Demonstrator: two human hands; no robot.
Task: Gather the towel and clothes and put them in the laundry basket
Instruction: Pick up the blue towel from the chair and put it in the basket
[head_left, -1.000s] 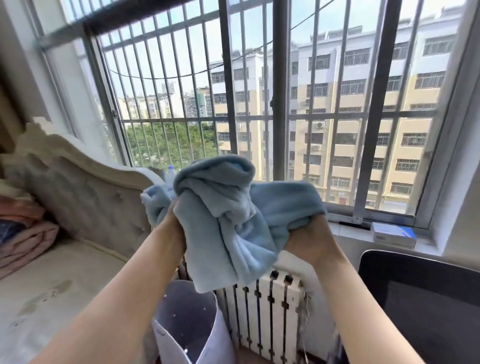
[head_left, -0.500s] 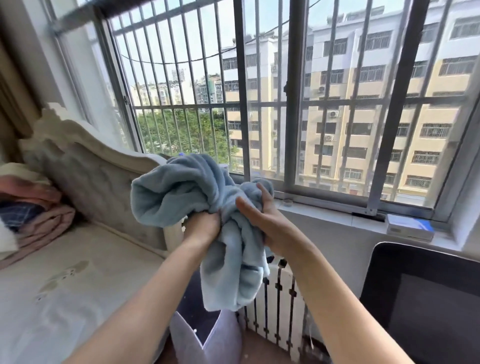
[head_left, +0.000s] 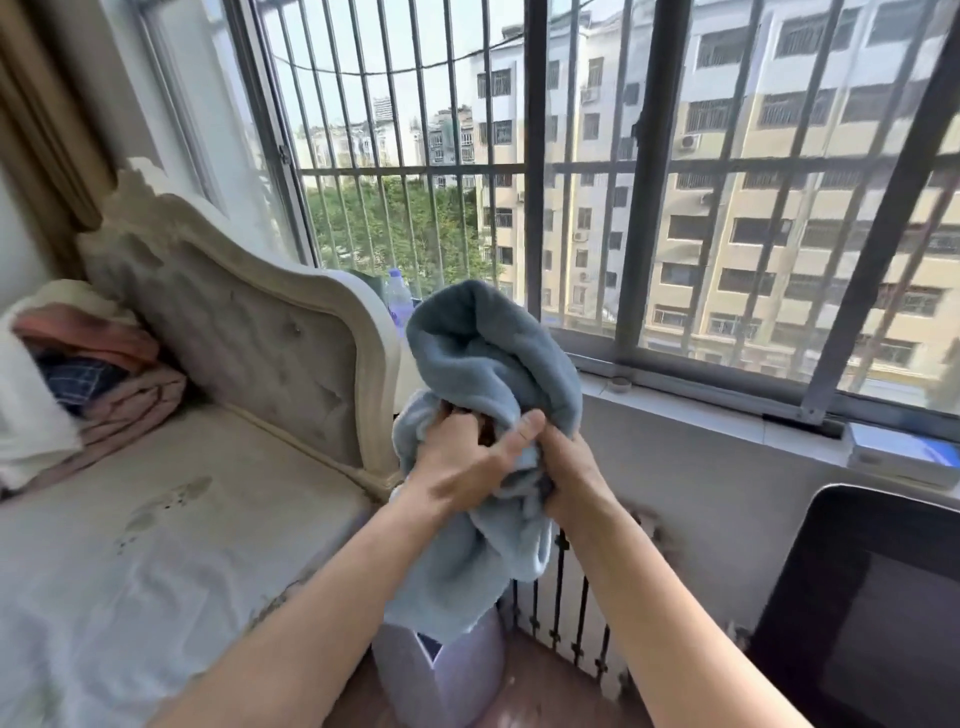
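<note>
L hand (head_left: 454, 465), R hand (head_left: 571, 470) grip towel (head_left: 493, 364) — over basket (head_left: 460, 680)

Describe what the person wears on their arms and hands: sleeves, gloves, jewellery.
Nothing worn shows. The left hand and right hand are ungloved, both forearms bare with no sleeve in view, and neither wrist carries a watch or bracelet. Rings: cannot tell.

Laundry basket (head_left: 441, 670) on floor, between mattress (head_left: 130, 545) edge and radiator (head_left: 566, 613); mouth partly covered by hanging end of towel (head_left: 493, 364). Left hand (head_left: 457, 467) and right hand (head_left: 566, 467) grip towel above basket. Tufted bed end board (head_left: 270, 332) rises at left. Dark panel (head_left: 857, 597) blocks lower right. Open air over mattress toward folded clothes (head_left: 104, 374).
</note>
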